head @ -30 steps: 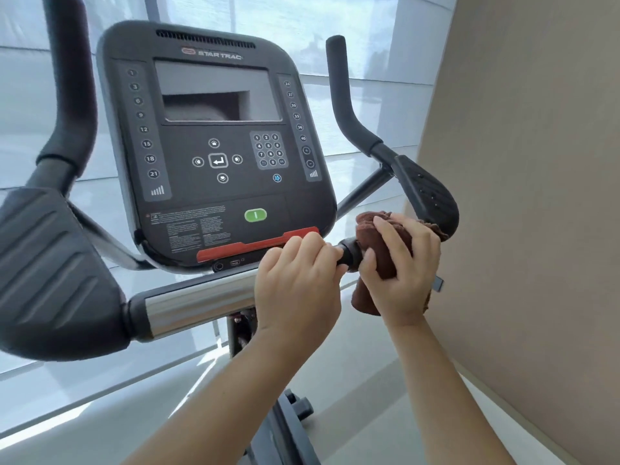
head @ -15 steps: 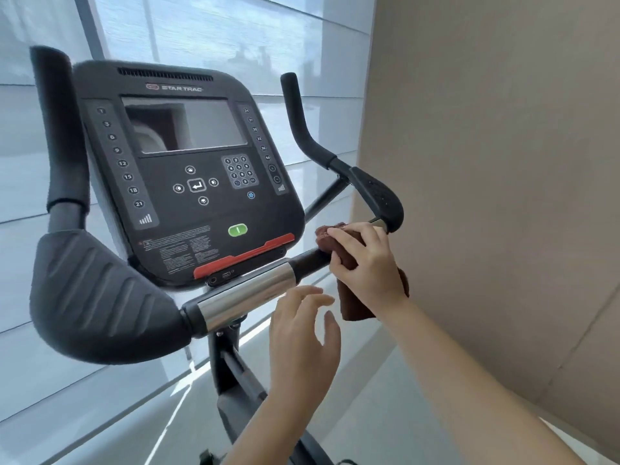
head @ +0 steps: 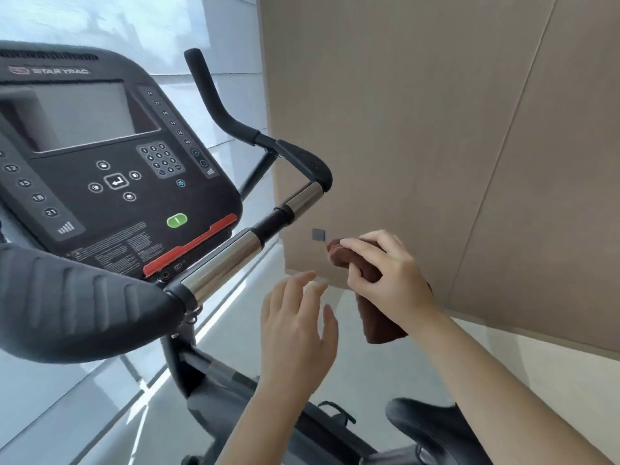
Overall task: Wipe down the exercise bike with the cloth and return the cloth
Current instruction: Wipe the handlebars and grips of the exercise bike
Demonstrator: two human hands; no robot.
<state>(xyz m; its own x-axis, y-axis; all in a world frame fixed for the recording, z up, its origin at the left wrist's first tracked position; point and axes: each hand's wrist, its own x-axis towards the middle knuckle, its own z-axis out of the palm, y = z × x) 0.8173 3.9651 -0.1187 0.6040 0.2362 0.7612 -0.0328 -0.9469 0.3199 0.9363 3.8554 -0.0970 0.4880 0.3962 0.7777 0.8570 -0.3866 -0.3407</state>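
**Brown cloth held clear of the handlebar, to the right of the bike**

The right hand point(head: 392, 280) gripped a brown cloth point(head: 379, 322), with fingers and thumb curled round its bunched upper end and the rest hanging below the palm. Hand and cloth were in the air to the right of the exercise bike point(head: 191, 370), apart from its crossbar point(head: 221, 263) and in front of a beige wall panel point(head: 436, 129). The left hand point(head: 298, 327) was near the cloth, lower and to the left. Its fingers were spread and relaxed, holding nothing and touching neither cloth nor bike.

The crossbar rose toward the right in two chrome sections with a black sleeve point(head: 271, 226) between them. It ended at a black grip that bent upward into a horn point(head: 214, 105). The console point(head: 110, 196), marked STAR TRAC, carried a dark screen point(head: 80, 115), a numeric keypad point(head: 160, 159), a green button point(head: 176, 220) and a red strip point(head: 191, 246) along its lower edge. A broad ribbed black pad point(head: 77, 297) filled the lower left.

A small grey square plate point(head: 318, 234) sat on the wall just left of the cloth's upper end. A pale glossy floor point(head: 100, 397) lay beneath, and a bright window point(head: 134, 21) stood behind the console
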